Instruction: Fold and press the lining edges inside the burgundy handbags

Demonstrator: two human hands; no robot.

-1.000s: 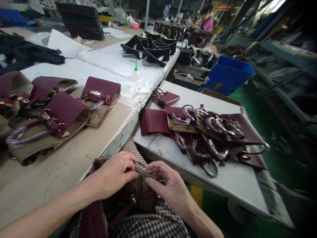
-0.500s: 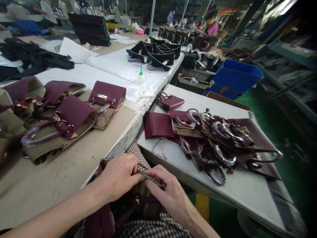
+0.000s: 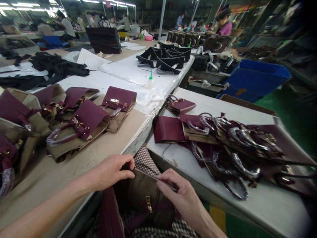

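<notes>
A burgundy handbag (image 3: 141,201) with tan lining lies open on my lap, a gold clasp showing inside. My left hand (image 3: 112,172) is closed on the bag's upper rim at the left. My right hand (image 3: 179,195) pinches the same rim at the right, fingers curled over the edge. The bag hangs between the two tables, below their edges.
Finished burgundy bags (image 3: 81,124) lie on the left table (image 3: 99,155). A heap of burgundy panels with wrapped handles (image 3: 230,142) covers the right table (image 3: 260,205). A glue bottle (image 3: 150,81), black pieces (image 3: 165,58), a blue bin (image 3: 255,79) and other workers are farther back.
The camera has tilted up and swung left. My hands have spread apart along the bag's rim, and more of the tan lining and clasp now shows.
</notes>
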